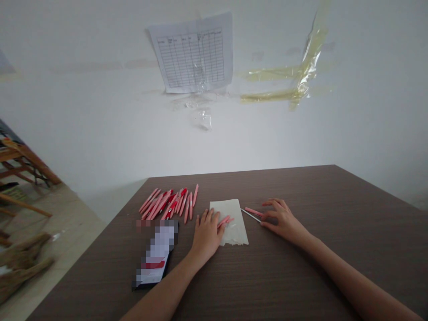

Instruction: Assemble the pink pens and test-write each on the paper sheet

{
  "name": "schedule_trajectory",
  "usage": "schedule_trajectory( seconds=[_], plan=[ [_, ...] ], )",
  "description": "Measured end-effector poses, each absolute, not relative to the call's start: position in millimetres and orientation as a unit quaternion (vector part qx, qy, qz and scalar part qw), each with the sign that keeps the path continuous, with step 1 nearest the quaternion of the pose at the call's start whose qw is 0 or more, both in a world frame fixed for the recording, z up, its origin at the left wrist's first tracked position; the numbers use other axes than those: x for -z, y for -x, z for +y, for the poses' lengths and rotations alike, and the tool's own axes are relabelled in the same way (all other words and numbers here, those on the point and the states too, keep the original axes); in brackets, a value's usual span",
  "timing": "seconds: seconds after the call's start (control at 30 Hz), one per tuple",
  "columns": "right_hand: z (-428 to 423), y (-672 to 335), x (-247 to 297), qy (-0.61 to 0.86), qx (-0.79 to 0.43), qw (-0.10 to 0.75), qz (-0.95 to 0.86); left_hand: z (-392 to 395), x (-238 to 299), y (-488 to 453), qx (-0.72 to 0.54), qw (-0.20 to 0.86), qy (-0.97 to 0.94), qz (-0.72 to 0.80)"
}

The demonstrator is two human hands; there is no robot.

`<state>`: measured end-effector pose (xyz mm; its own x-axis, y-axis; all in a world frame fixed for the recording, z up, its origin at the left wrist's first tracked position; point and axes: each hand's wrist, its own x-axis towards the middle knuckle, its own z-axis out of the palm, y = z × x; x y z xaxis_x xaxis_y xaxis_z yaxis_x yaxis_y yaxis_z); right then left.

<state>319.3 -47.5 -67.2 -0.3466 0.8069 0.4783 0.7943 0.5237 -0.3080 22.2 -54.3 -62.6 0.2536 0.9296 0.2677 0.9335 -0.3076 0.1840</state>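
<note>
My left hand (pixel 205 234) lies with its fingers spread on the left part of a pale paper sheet (pixel 234 209) with a ragged near edge. Small pink pen parts (pixel 224 220) rest on the sheet beside my left thumb and index finger. To the right of the paper, my right hand (pixel 282 220) has thumb and index finger closed on the end of a thin white rod that looks like a pen refill (pixel 250 215). A pink pen barrel (pixel 253 211) lies just beyond it, its right end at my right fingers.
A pile of pink and red pens (pixel 167 205) is at the table's far left. Nearer stands a phone (pixel 156 254), its screen pixelated. The brown table (pixel 254 285) meets a white wall with a taped printed form (pixel 194 53). Wooden furniture (pixel 23 160) shows at left.
</note>
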Motion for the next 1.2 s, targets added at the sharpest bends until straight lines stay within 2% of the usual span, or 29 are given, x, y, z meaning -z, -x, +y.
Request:
schedule_trajectory(
  seconds=[0.47,0.87,1.2],
  plan=[
    [-46.0,-317.0,70.5,0.489,-0.036,0.305,-0.817,-55.1,59.8,-22.5,0.170,0.012,0.790,-0.588],
    [-44.4,-320.2,69.2,0.488,-0.045,0.296,-0.820,-55.1,58.1,-25.4,0.259,0.017,0.788,-0.559],
    [-44.1,-324.6,65.7,0.491,-0.028,0.308,-0.814,-56.6,60.3,-26.2,0.271,-0.001,0.799,-0.537]
  ],
)
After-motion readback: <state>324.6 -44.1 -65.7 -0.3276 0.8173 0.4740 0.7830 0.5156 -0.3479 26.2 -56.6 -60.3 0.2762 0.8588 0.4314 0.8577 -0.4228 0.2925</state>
